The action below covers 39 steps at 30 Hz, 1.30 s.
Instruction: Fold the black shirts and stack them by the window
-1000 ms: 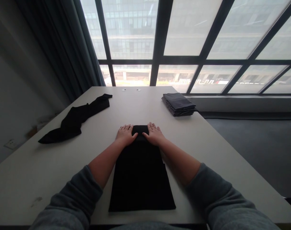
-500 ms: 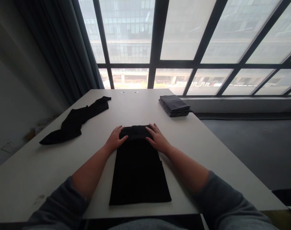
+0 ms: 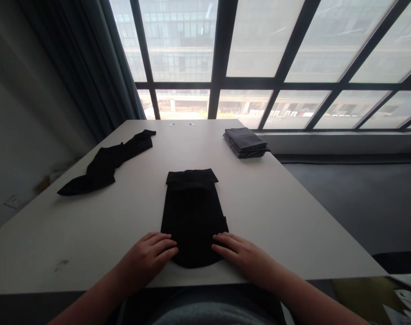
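The left hand (image 3: pixel 147 256) and right hand (image 3: pixel 242 257) sit apart at the black cloth's (image 3: pixel 193 216) near corners, centre near on the table (image 3: pixel 276 216), pinch indeterminate; apparently edge handling, any lift calling for matched tension.

Dark cloths (image 3: pixel 193 212) on apparently white table (image 3: pixel 286 230)

Bare tabletop (image 3: pixel 286 225) stretches right of the folded black cloth (image 3: pixel 193 212), while the crumpled black garment (image 3: pixel 105 164) blocks the left side and the folded grey stack (image 3: pixel 246 143) obstructs the far right.
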{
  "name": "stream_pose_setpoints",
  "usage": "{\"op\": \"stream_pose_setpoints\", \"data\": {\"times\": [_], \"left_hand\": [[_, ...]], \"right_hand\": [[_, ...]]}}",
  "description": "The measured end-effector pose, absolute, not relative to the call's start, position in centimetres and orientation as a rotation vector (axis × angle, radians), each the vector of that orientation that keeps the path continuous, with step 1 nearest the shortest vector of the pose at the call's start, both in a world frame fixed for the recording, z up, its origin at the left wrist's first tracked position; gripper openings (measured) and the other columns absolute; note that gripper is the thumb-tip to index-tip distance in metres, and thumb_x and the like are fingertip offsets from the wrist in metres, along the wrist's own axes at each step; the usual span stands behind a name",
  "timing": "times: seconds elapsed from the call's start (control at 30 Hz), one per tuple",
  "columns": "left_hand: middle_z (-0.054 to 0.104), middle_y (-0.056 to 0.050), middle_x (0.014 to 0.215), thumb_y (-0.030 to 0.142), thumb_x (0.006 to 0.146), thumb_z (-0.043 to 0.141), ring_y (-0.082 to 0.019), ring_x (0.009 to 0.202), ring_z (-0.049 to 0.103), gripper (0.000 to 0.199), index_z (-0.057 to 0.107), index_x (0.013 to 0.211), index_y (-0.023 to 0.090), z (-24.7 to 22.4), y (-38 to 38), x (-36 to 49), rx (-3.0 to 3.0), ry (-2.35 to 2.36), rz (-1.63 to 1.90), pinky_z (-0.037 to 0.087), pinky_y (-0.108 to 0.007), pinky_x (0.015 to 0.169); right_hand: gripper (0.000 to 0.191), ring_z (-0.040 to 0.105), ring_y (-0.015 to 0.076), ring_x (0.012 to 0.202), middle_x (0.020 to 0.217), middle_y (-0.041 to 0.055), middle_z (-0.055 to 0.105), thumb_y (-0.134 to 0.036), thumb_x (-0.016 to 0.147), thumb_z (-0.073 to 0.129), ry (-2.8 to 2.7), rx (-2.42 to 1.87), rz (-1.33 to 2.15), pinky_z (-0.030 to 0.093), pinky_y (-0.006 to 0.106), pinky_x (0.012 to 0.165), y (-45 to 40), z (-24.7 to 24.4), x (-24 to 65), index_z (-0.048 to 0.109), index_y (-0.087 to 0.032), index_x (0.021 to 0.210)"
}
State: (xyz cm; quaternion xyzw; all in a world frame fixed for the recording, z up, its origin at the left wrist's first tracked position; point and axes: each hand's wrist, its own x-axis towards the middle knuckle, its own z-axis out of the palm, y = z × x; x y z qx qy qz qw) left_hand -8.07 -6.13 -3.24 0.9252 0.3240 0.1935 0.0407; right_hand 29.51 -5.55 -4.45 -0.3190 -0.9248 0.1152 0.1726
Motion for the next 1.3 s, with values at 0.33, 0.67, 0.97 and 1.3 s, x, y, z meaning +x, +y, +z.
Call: {"op": "stream_pose_setpoints", "data": {"times": [0.33, 0.67, 0.97, 1.3], "left_hand": [[0.082, -0.003, 0.107, 0.008, 0.089, 0.055, -0.02, 0.092, 0.079, 0.044, 0.069, 0.124, 0.03, -1.7, -6.0, -9.8, 2.556, 0.97, 0.713, 0.064, -0.031, 0.084], [0.076, -0.001, 0.083, 0.053, 0.099, 0.055, -0.019, 0.069, 0.068, 0.037, 0.071, 0.11, 0.022, 3.8, 5.2, -8.2, 2.159, 1.536, 1.017, 0.055, -0.029, 0.066], [0.076, -0.014, 0.125, 0.019, 0.091, 0.051, -0.032, 0.116, 0.07, 0.039, 0.071, 0.124, 0.018, -2.8, 13.5, -5.9, 2.238, 1.869, 0.71, 0.054, -0.046, 0.103], [0.072, -0.016, 0.127, 0.054, 0.098, 0.057, -0.038, 0.122, 0.066, 0.045, 0.072, 0.125, 0.02, -2.2, 14.7, -0.6, 2.475, 1.581, 0.411, 0.049, -0.049, 0.107]], "right_hand": [[0.032, 0.072, 0.0135, 0.097, 0.108, 0.0029, 0.075, -0.016, 0.094, 0.062, -2.475, -1.002, 0.8, 0.058, 0.025, 0.091, -4.2, -0.9, 30.7, 0.075, -0.027, 0.121], [0.04, 0.069, 0.0145, 0.081, 0.095, 0.0062, 0.074, -0.049, 0.093, 0.065, -1.728, -1.218, 0.973, 0.056, 0.022, 0.071, 8.0, 2.3, 27.3, 0.073, -0.014, 0.112], [0.036, 0.06, 0.0223, 0.122, 0.128, 0.0115, 0.065, -0.025, 0.097, 0.064, -2.08, -1.599, 0.266, 0.047, 0.036, 0.114, 14.2, -2.6, 23.9, 0.073, -0.018, 0.131], [0.041, 0.059, 0.0236, 0.126, 0.13, 0.0136, 0.065, -0.037, 0.1, 0.066, -2.322, -1.58, 0.354, 0.044, 0.037, 0.116, 14.5, -2.2, 23.6, 0.071, -0.016, 0.135]]}}
